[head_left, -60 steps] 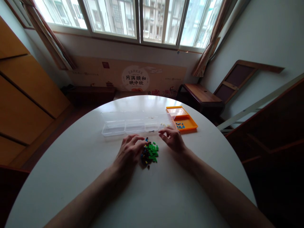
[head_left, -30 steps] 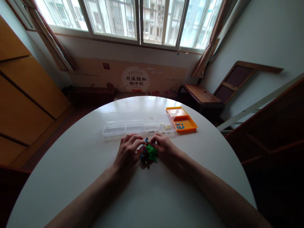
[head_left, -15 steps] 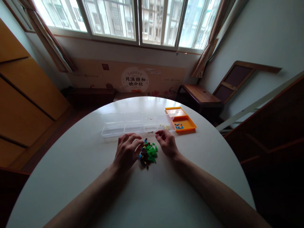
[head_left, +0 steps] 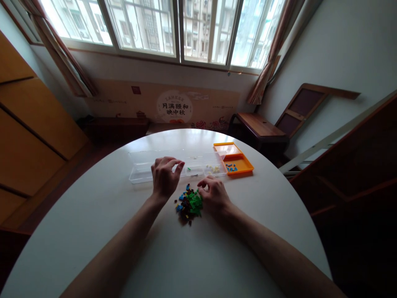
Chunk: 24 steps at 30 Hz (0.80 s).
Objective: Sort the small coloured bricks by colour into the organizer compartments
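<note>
My left hand (head_left: 166,176) is over the front of a clear plastic compartment box (head_left: 143,178), thumb and forefinger pinched; anything between them is too small to make out. Beside its fingertips, a small green piece (head_left: 189,168) lies in a compartment. My right hand (head_left: 214,194) rests at the right edge of a pile of small building bricks (head_left: 188,207), its fingers curled together by the green bricks (head_left: 195,200). What it pinches is hidden. Brown, blue and yellow bricks make up the pile's left part. Several pale yellow pieces (head_left: 213,169) sit in the box's right compartment.
An orange tray (head_left: 245,167) with several blue pieces (head_left: 231,167) stands at the right end of the clear box. Everything lies on a round white table (head_left: 102,207). Behind it are a wooden chair (head_left: 260,124) and a window (head_left: 180,33).
My left hand has lifted from the pile and moved forward over the clear box. My right hand has drawn back to the pile's green side. A green piece now shows in a compartment.
</note>
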Motion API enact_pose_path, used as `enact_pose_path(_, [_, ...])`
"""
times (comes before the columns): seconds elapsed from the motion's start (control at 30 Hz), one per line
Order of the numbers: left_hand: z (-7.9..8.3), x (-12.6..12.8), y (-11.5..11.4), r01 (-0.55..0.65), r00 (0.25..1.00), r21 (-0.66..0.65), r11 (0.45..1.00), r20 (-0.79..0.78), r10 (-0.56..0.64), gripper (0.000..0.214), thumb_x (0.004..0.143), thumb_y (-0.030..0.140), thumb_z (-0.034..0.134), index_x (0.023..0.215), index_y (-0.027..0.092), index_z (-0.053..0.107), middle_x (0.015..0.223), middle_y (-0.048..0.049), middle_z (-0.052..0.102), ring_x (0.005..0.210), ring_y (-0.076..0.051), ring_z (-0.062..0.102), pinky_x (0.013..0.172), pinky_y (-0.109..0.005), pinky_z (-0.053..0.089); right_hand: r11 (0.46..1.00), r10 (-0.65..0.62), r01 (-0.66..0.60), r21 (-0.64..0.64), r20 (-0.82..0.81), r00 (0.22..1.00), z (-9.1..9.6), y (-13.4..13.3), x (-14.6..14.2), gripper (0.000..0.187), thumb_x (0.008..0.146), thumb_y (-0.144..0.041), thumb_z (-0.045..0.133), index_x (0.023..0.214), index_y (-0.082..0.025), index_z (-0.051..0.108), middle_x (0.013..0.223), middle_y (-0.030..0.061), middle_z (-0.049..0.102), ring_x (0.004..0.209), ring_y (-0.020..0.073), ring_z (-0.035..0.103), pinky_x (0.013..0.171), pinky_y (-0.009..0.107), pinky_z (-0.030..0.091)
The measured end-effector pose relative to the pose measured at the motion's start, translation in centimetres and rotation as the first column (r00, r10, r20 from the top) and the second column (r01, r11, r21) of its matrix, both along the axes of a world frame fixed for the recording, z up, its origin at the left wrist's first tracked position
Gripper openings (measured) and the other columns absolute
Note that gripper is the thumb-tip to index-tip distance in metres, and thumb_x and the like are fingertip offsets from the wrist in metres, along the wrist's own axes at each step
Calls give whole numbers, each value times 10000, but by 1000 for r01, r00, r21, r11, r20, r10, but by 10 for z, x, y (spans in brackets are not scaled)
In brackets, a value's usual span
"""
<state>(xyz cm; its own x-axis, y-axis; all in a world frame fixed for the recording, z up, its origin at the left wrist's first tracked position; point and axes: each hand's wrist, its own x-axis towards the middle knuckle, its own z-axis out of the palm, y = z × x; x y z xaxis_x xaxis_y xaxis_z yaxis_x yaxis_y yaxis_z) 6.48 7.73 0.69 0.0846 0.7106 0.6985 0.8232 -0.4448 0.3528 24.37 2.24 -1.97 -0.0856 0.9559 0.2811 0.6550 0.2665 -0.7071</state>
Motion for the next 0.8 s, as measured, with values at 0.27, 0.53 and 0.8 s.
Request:
enact_pose_path(0.27, [3,-12,-1,80,996,-28,996,42,-79,190,883,323,552,830,204,691,909,-42,670,915,-219,546,855,-404,440,996,56,-47,-81,109,993,2,6,3,93,738,-137,616,737,-185,696,747,28,635,683,146,556,672,274,406])
enact_pose_path(0.53, [-2,-1,-5,425,891,-146,893,-106,-441,71,827,254,642,842,221,703,896,-36,679,887,-204,563,832,-384,457,997,36,-49,-64,-197,980,-5,11,9,83,811,-233,615,785,-180,672,721,-1,628,605,118,509,606,248,408])
enact_pose_path(0.8, [-2,6,-11,488,802,-212,846,-274,-531,108,871,269,615,823,240,708,883,-27,684,874,-195,547,805,-346,412,994,104,-104,17,-334,937,-12,12,10,152,836,-306,598,796,-167,643,741,21,621,632,128,514,612,257,427])
